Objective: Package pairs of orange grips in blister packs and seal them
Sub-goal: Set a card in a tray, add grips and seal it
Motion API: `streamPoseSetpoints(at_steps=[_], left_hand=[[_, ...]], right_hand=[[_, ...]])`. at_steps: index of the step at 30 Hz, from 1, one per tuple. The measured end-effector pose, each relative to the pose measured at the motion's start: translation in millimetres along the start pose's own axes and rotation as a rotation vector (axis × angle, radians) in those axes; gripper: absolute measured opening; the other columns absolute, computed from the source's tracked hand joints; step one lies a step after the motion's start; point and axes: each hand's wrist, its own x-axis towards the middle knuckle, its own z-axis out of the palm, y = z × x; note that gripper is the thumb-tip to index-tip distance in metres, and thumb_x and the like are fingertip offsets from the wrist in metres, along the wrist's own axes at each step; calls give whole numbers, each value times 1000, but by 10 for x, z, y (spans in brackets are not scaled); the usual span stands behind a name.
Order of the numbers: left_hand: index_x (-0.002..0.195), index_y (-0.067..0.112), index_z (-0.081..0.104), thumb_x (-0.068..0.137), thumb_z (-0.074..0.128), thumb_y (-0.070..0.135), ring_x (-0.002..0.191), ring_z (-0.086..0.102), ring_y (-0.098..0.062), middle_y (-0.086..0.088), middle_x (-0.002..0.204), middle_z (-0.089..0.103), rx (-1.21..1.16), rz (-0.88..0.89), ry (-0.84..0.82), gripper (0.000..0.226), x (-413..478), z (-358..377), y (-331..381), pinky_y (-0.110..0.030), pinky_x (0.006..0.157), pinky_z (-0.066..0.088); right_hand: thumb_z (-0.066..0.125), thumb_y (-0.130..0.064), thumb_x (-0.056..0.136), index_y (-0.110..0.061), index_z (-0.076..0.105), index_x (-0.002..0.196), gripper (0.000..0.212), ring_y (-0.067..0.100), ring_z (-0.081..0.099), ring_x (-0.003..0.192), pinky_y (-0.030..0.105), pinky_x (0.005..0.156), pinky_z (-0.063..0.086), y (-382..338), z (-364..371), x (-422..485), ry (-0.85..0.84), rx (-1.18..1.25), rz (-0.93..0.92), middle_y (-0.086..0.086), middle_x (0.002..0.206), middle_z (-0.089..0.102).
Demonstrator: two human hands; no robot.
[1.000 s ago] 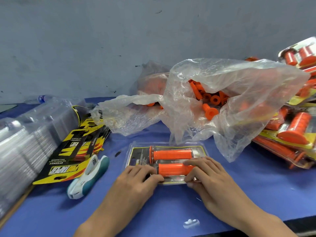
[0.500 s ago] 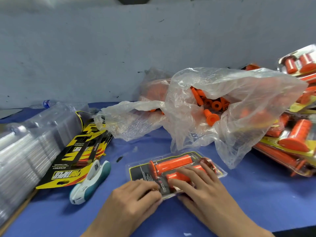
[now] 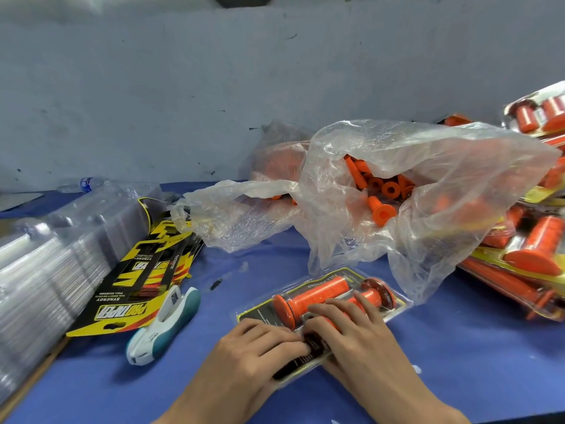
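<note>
The two grips (image 3: 312,296) in the blister pack (image 3: 260,312) are bright orange. Its card (image 3: 324,278) is black with a yellow edge. The table (image 3: 458,347) is blue and the wall (image 3: 153,102) is grey. The bag (image 3: 443,179) is see-through, with orange inside. The loose cards (image 3: 122,313) are yellow and black with orange stripes. The little tool (image 3: 165,325) is white and teal.

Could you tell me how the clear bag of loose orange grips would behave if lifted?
The plastic bag looks thin and crumpled, so it would probably sag floppily. Its mouth gapes open, so loose grips might spill and, being round, roll.
</note>
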Motion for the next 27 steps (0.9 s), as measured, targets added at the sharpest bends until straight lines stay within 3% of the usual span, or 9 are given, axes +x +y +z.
streamPoseSetpoints(at_steps=[4,8,12,15,17,19,24,27], left_hand=[[109,25,72,87,74,21,106,62,-2,16,115,67,-28,-9,18,23,7,-34,-66,-24,89,47],[103,25,74,85,56,19,97,63,-6,13,107,69,62,-85,1,26,-60,-119,-224,-25,86,48],[98,25,76,86,54,22,82,65,-10,11,98,69,141,-94,-4,25,-95,-152,-243,-26,86,45],[94,25,75,90,57,22,74,64,-14,8,87,68,239,-46,28,20,-72,-99,-113,-29,79,47],[92,25,76,94,55,24,72,64,-14,6,83,67,256,-36,51,21,-56,-95,-46,-28,73,50],[94,24,78,93,56,25,76,67,-11,8,86,70,252,-28,56,22,-61,-113,-28,-25,71,53],[107,22,76,92,58,22,90,68,-9,7,106,72,193,-23,-6,24,-121,-125,-75,-26,79,56],[121,27,70,79,61,2,101,65,-12,7,118,67,237,-47,-99,50,-185,-108,-110,-28,85,54]], right_hand=[[52,-40,83,-34,66,92,17,12,65,100,38,98,37,3,-12,30,30,55,-1,-15,109,66],[52,-38,81,-32,66,88,17,10,63,101,38,101,36,49,-12,5,56,96,-44,-16,109,66],[48,-33,85,-33,68,88,21,14,62,107,39,103,35,114,-24,-6,113,84,-80,-11,115,65],[51,-18,69,-36,70,90,33,22,54,105,38,92,38,130,-62,-9,159,-8,3,0,121,64],[68,-6,55,-38,67,93,49,22,57,93,36,82,42,151,-71,-23,128,-30,24,-2,113,63],[77,-1,44,-40,66,94,65,19,59,82,34,75,47,169,-82,-29,73,-6,40,-6,106,61],[81,-1,46,-38,68,96,63,18,59,81,31,77,44,205,-80,-44,70,46,62,-7,102,62],[80,4,45,-37,70,95,65,17,58,84,25,80,38,245,-66,-61,77,57,89,-7,104,62]])
